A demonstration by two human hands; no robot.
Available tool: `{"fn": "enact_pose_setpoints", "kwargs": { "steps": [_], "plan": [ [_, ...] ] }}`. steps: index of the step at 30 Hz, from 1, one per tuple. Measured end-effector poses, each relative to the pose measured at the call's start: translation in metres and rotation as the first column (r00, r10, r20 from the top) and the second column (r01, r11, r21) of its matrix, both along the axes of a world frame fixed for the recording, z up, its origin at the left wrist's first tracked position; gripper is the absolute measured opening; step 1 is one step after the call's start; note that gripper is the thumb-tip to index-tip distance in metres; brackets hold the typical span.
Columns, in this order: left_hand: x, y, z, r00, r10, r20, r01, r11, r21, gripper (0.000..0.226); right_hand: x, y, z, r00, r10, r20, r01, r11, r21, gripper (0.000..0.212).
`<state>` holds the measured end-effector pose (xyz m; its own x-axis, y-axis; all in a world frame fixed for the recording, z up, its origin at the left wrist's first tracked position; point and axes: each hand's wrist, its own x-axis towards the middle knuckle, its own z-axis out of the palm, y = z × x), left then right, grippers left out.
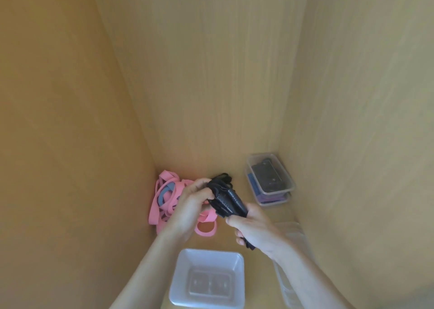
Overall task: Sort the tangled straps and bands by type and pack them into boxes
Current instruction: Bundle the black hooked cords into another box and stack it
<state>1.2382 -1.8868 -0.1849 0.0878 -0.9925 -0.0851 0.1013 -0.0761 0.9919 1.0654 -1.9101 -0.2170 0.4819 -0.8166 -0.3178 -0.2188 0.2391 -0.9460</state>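
Both hands, the left hand (191, 203) and the right hand (254, 226), are gripping a bunch of black straps (226, 199) above the shelf, while the pink bands (164, 198) are lying unsorted, the white box (183, 283) is waiting empty, and the clear box (288, 186) is looking partly filled.

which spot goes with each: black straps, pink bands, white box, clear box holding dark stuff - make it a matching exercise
1. black straps
2. pink bands
3. white box
4. clear box

a. far right corner
b. gripped by left hand and right hand
c. far left corner
d. nearest the person, open

Pairs: 1-b, 2-c, 3-d, 4-a
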Motion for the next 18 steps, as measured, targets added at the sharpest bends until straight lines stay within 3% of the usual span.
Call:
{"fn": "enact_pose_setpoints", "kwargs": {
  "steps": [2, 4, 6, 8, 10, 11, 14, 18],
  "plan": [
    [0.002, 0.006, -0.002, 0.993, 0.046, 0.104, -0.046, 0.999, -0.004, 0.032, 0.002, 0.001, -0.001, 0.999, 0.020, -0.037, -0.021, 1.000, -0.014, 0.034],
    [0.008, 0.012, -0.002, 0.942, 0.097, 0.321, -0.071, 0.993, -0.093, 0.053, 0.000, 0.001, -0.001, 0.991, 0.061, -0.117, -0.066, 0.997, -0.045, 0.028],
    [0.013, 0.018, 0.001, 0.776, 0.086, 0.624, 0.070, 0.973, -0.220, 0.079, 0.000, 0.000, -0.002, 0.969, 0.123, -0.213, -0.142, 0.987, -0.074, 0.022],
    [0.014, 0.022, 0.000, 0.546, 0.009, 0.838, 0.298, 0.932, -0.205, 0.090, 0.003, 0.001, -0.003, 0.945, 0.185, -0.270, -0.220, 0.970, -0.103, 0.015],
    [0.012, 0.026, -0.007, 0.384, -0.085, 0.919, 0.390, 0.917, -0.078, 0.077, 0.006, 0.001, -0.001, 0.930, 0.224, -0.292, -0.276, 0.949, -0.151, 0.009],
    [0.012, 0.029, -0.012, 0.361, -0.127, 0.924, 0.375, 0.927, -0.019, 0.064, 0.007, 0.001, 0.000, 0.922, 0.245, -0.299, -0.303, 0.938, -0.167, 0.009],
    [0.017, 0.039, -0.024, 0.436, -0.257, 0.862, 0.290, 0.947, 0.135, 0.034, 0.004, 0.002, 0.001, 0.922, 0.270, -0.278, -0.318, 0.937, -0.147, 0.013],
    [0.019, 0.043, -0.031, 0.610, -0.336, 0.717, 0.286, 0.938, 0.196, 0.017, -0.005, 0.000, 0.004, 0.972, 0.200, -0.123, -0.208, 0.976, -0.057, 0.031]
  ]
}}
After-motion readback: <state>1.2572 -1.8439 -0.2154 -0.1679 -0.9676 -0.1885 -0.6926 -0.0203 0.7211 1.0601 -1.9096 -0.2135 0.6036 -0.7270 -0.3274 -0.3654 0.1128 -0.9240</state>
